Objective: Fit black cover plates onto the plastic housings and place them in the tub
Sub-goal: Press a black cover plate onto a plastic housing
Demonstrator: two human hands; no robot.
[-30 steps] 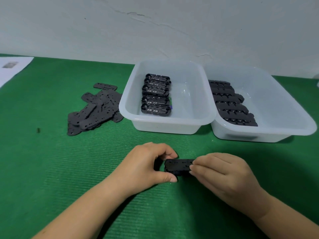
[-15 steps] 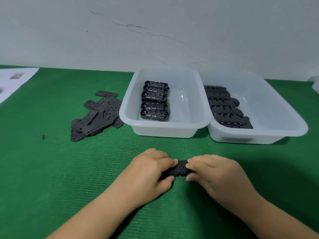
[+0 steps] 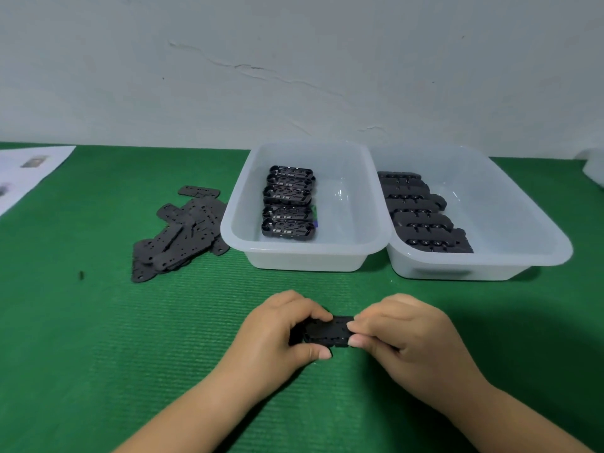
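Note:
A black plastic housing (image 3: pixel 328 331) with a black cover plate on top lies between my two hands, just above the green mat. My left hand (image 3: pixel 277 335) grips its left end with thumb below and fingers on top. My right hand (image 3: pixel 405 335) pinches its right end. A pile of loose black cover plates (image 3: pixel 183 230) lies on the mat to the left. The left translucent tub (image 3: pixel 369 223) holds several housings (image 3: pixel 287 202) in a row. The right tub (image 3: pixel 523 230) holds several black parts (image 3: pixel 421 214) with round holes.
A green ribbed mat (image 3: pixel 130 354) covers the table. A white paper sheet (image 3: pixel 29 171) lies at the far left edge. A small dark speck (image 3: pixel 81 275) sits on the mat at left. A white object (image 3: pixel 595 171) shows at the right edge. A grey wall rises behind.
Both hands have closed in on the housing and shifted their fingers on its ends. The camera tilted upward, so everything sits lower in view.

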